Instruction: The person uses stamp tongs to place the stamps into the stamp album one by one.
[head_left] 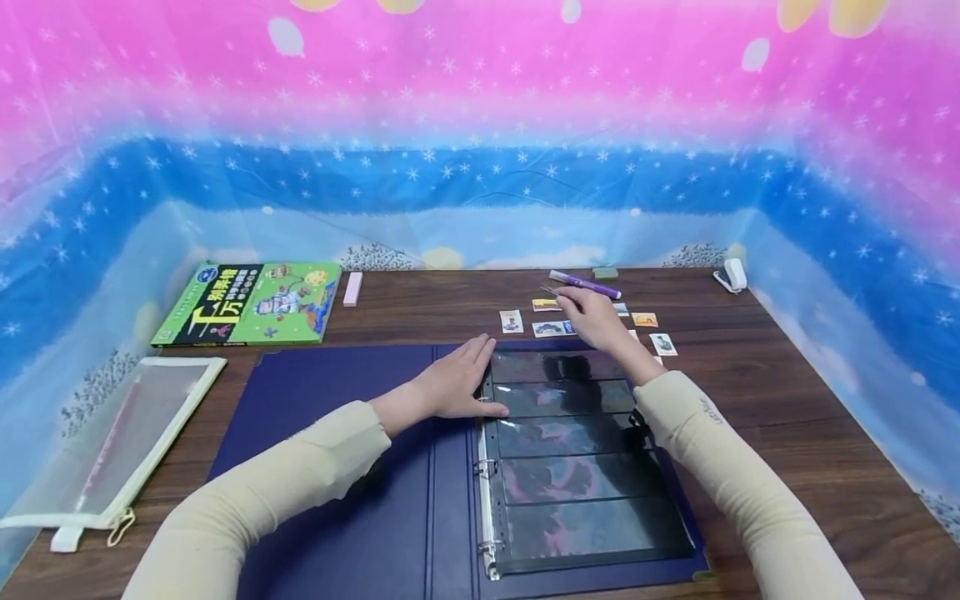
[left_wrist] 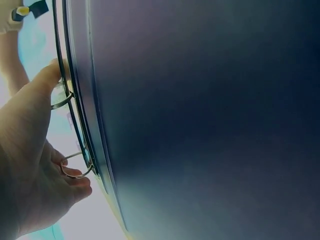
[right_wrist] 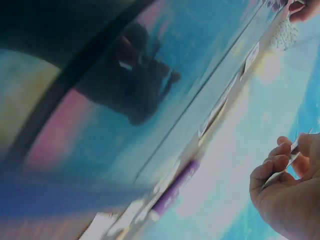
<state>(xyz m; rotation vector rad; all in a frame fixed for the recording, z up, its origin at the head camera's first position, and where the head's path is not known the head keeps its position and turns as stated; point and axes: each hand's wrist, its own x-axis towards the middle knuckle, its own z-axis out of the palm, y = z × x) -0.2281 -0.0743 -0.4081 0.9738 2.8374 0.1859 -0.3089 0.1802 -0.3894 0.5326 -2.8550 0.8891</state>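
A dark blue ring binder [head_left: 352, 467] lies spread on the table with a black page of clear strip pockets [head_left: 585, 479] on its right side. My left hand [head_left: 453, 383] rests at the page's upper left edge beside the metal rings [left_wrist: 75, 175], thumb and fingers extended. Between the fingers of my right hand [head_left: 600, 323] I pinch slim metal tweezers [right_wrist: 275, 178], tips pointing left. That hand is beyond the binder's top edge, above several small stamps, among them a grey one [head_left: 552, 329] and one with a figure [head_left: 512, 322]; it hides part of the group.
A purple marker [head_left: 592, 285] and a green eraser [head_left: 604, 272] lie behind the stamps. A white stapler-like item [head_left: 733, 275] is at back right. Leftward are a pink-white block [head_left: 352, 289], a green book [head_left: 258, 304] and a mesh zip pouch [head_left: 127, 442].
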